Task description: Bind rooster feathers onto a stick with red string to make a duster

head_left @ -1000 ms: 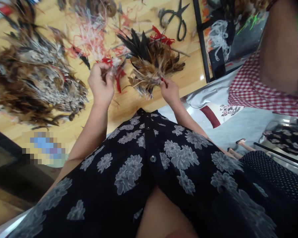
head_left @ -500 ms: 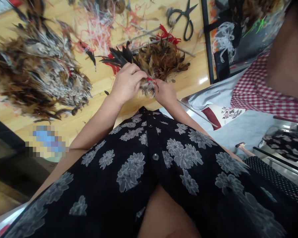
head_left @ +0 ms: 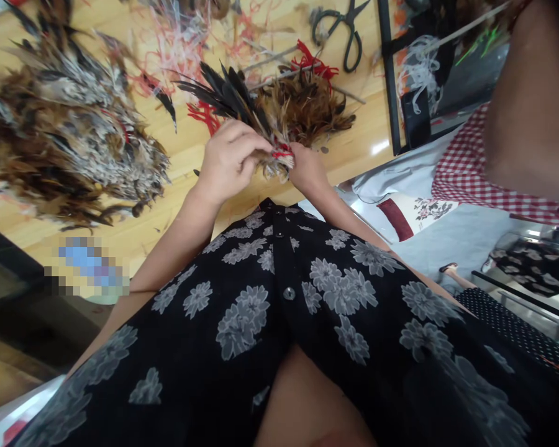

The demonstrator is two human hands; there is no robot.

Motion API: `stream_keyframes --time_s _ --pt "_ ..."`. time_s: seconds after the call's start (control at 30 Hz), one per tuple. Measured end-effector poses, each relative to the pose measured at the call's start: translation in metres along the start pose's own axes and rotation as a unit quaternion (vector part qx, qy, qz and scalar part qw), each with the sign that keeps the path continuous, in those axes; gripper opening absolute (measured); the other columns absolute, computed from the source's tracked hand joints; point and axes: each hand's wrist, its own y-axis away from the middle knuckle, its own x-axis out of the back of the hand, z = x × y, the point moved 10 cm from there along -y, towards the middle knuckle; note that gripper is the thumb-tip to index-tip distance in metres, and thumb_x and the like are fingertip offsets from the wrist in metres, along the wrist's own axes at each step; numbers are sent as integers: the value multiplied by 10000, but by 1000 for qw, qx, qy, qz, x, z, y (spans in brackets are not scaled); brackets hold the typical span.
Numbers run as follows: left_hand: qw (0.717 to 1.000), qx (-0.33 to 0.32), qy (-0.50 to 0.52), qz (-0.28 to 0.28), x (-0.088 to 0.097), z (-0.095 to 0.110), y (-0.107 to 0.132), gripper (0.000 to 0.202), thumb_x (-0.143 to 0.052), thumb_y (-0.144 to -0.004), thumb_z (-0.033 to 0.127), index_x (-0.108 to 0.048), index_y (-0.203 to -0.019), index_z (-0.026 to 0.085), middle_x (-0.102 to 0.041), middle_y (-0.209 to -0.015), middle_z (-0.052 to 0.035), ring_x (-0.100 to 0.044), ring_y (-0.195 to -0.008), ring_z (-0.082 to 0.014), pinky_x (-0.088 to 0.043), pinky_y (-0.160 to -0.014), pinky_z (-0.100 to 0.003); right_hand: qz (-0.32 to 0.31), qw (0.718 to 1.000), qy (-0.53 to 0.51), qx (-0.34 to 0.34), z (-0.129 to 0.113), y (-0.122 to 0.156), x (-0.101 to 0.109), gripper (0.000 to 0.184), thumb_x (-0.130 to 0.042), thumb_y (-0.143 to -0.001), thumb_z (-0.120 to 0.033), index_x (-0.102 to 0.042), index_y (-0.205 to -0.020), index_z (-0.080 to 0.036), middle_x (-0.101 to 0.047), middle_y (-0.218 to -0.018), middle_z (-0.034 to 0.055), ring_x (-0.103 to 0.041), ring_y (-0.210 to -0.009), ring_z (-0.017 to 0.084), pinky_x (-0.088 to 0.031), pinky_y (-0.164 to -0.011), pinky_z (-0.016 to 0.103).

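Note:
My left hand (head_left: 228,160) and my right hand (head_left: 307,169) meet over the near edge of a wooden table (head_left: 186,143). Both are closed on a bundle of brown and black feathers (head_left: 270,112). The quill ends sit between the two hands, where a red string (head_left: 282,152) is wrapped round them. The feather tips fan away from me over the table. My left fingers pinch the bundle at the string. My right fingers grip its base from the other side.
A big heap of brown, grey and white feathers (head_left: 65,136) lies at the left. Red and white string scraps (head_left: 181,49) and black scissors (head_left: 340,28) lie at the far side. Another person in a red checked top (head_left: 489,174) sits at the right.
My left hand has come right from the red scraps to the bundle and closed on it. The bundle has turned, its black feathers now fanning up and left.

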Motion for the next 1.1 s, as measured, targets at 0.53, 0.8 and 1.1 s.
stream_keyframes --time_s 0.53,0.8,1.1 --pt "995 102 -16 -18 -22 -26 1 144 -609 -1049 330 -689 -1127 239 -680 -1114 -113 -647 -1166 -332 -513 -1130 -603 13 989 -115 88 0 -8 -2 429 -395 -1187 -422 -731 -1042 -197 -757 -999 92 -686 -998 233 -512 -958 329" --pt "991 135 10 -21 -18 -20 1 208 -607 -1091 468 -668 -1088 268 -711 -1177 -99 -645 -1309 -349 -492 -1231 -599 -3 975 -179 129 -5 -6 -3 524 -527 -1101 -668 -654 -897 -202 -627 -842 2 -556 -825 158 -443 -792 284" --pt "993 114 13 -28 -16 -14 -5 309 -497 -1109 475 -683 -1017 246 -701 -1131 -117 -666 -1228 -357 -510 -1167 -623 15 971 -224 86 4 -11 -7 655 -299 -1136 -734 -460 -740 -238 -520 -719 11 -532 -814 156 -414 -779 312"
